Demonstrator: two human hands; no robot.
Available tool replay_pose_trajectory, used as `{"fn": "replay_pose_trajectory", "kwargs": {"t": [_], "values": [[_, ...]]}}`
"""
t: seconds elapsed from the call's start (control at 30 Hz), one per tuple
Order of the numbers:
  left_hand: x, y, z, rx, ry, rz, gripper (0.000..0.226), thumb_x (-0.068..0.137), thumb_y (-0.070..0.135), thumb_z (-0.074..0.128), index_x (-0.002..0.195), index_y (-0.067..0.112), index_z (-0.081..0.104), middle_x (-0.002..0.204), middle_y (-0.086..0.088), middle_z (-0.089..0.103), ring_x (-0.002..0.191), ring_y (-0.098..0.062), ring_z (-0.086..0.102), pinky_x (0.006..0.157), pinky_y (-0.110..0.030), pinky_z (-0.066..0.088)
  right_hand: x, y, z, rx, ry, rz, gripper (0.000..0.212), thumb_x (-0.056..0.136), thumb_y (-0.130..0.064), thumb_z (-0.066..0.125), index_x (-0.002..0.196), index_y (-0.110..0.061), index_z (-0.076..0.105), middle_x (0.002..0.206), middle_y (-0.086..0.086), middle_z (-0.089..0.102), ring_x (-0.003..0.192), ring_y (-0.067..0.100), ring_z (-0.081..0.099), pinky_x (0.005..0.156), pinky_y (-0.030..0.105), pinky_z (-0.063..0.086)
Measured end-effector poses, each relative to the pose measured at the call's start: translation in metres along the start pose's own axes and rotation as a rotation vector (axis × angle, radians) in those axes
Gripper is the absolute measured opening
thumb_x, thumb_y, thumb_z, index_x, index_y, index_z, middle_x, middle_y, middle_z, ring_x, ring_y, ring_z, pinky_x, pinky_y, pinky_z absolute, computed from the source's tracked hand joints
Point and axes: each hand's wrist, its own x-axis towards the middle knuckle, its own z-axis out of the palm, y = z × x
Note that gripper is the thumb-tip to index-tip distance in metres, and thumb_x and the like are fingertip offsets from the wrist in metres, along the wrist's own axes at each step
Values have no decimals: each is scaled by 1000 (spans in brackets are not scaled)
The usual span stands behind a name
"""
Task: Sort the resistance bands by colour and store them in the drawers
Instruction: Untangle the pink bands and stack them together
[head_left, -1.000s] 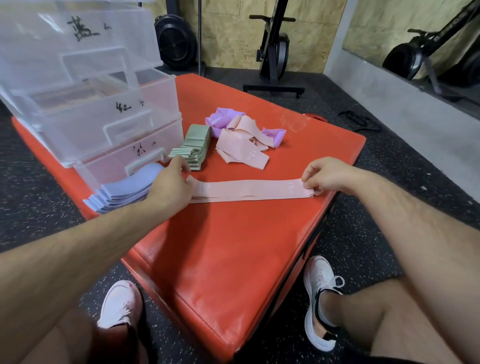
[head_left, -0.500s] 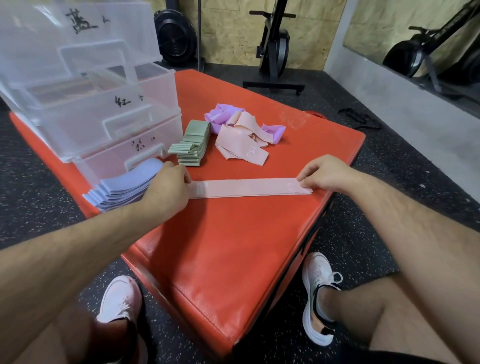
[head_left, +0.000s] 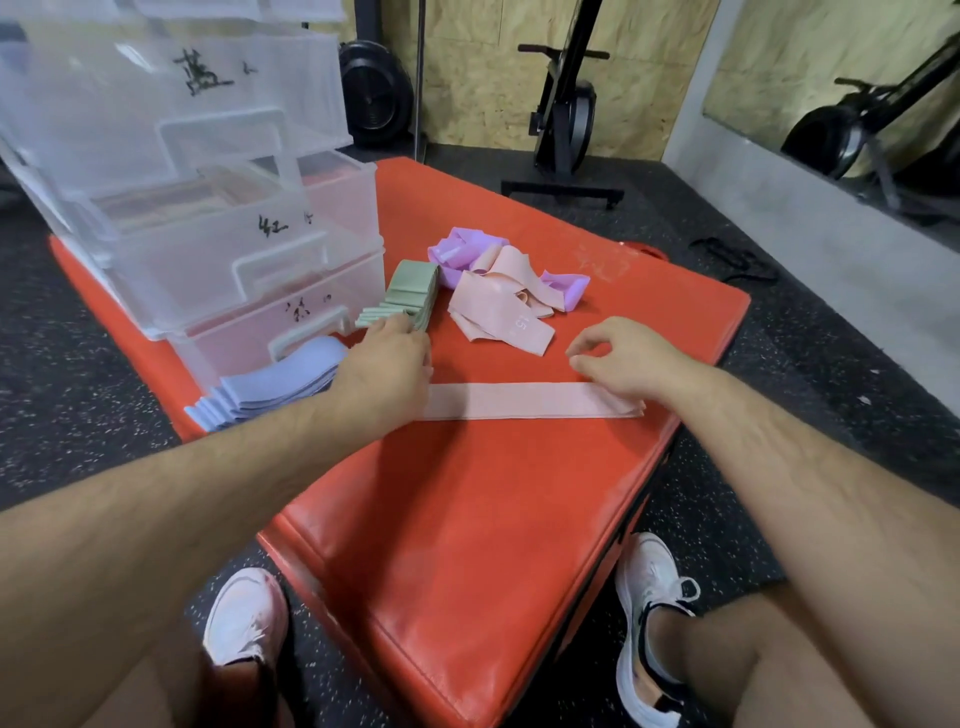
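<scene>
Pink band (head_left: 519, 401) lies flat and straight across the red mat (head_left: 467, 519). The left hand (head_left: 384, 369) rests palm-down on its left end, fingers fairly straight; the right hand (head_left: 623, 358) sits over the right end, fingers loosely curled (thumb and forefinger apart, pinching nothing). The green stack (head_left: 410, 293) and blue stack (head_left: 270, 387) lie just beside the clear drawers (head_left: 223, 249).

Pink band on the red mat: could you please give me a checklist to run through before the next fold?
1. Pink band lies flat and straight on the red mat: ok.
2. Left hand covers its left end, grip hidden: cannot tell.
3. Right hand holds the right end: not ok, fingers are off it.
4. Loose pink bands separated from the purple bands: not ok, tangled.
</scene>
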Motion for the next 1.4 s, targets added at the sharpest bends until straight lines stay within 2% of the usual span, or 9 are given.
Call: {"fn": "replay_pose_trajectory", "kwargs": {"t": [0.17, 0.33, 0.47, 0.7, 0.83, 0.9, 1.13, 1.3, 1.4], "values": [[34, 23, 8, -74, -22, 80, 16, 91, 25, 60, 101, 13, 65, 113, -7, 53, 114, -28, 48, 97, -45, 43, 31, -25, 18, 138, -7, 21, 13, 87, -23, 67, 94, -27, 77, 88, -13, 68, 79, 11, 62, 66, 21, 44], [56, 38, 16, -77, -97, 106, 17, 93, 30, 58, 101, 16, 65, 113, -6, 52, 111, -28, 48, 94, -45, 45, 55, -30, 27, 222, -60, 122, 18, 84, -14, 66, 91, -28, 75, 93, -11, 71, 92, 14, 66, 81, 27, 52], [61, 44, 19, -113, -140, 103, 17, 94, 32, 56, 99, 18, 63, 110, -5, 53, 108, -28, 51, 94, -44, 46, 61, -33, 23, 339, -25, 158, 24, 84, -2, 65, 90, -24, 74, 89, -16, 66, 80, 7, 60, 65, 16, 43], [53, 48, 12, -197, -229, -44, 35, 97, 45, 52, 74, 19, 56, 82, 1, 63, 82, -22, 58, 70, -30, 43, 47, -51, 7, 695, -164, 340, 23, 87, 2, 60, 103, -8, 73, 86, 1, 63, 68, 11, 56, 57, 21, 47], [41, 50, 3, -452, -324, -173, 56, 97, 54, 44, 76, 12, 74, 82, -4, 74, 83, -25, 68, 80, -35, 55, 31, -60, 2, 727, -246, 352, 26, 88, -1, 62, 111, -3, 72, 94, 5, 65, 69, 11, 58, 60, 23, 52], [33, 54, -2, -606, -334, -238, 59, 96, 56, 43, 78, 11, 76, 83, -6, 76, 81, -25, 70, 73, -33, 53, 24, -66, 1, 825, -228, 348, 28, 88, 2, 59, 111, -3, 73, 100, 7, 67, 71, 12, 58, 59, 23, 53], [10, 55, -16, -1124, -164, -406, 44, 93, 52, 60, 97, 8, 66, 87, -6, 75, 74, -16, 69, 64, -31, 53, 1, -90, -4, 1213, -93, 329, 29, 90, 6, 58, 118, 4, 66, 94, 9, 63, 67, 14, 59, 54, 19, 52], [2, 52, -19, -1193, -38, -370, 41, 90, 42, 68, 99, 4, 58, 87, -3, 71, 76, -14, 69, 63, -32, 58, -19, -105, 0, 1035, -238, 154, 16, 87, 5, 60, 94, -2, 73, 89, 6, 72, 79, 16, 68, 71, 26, 55], [0, 46, -18, -1125, 8, -372, 24, 91, 28, 68, 92, 10, 53, 79, -6, 68, 73, -18, 68, 58, -29, 55, -25, -114, 2, 978, -368, 85, 20, 89, 1, 60, 105, 0, 73, 92, 11, 72, 87, 20, 67, 78, 28, 56]]}}
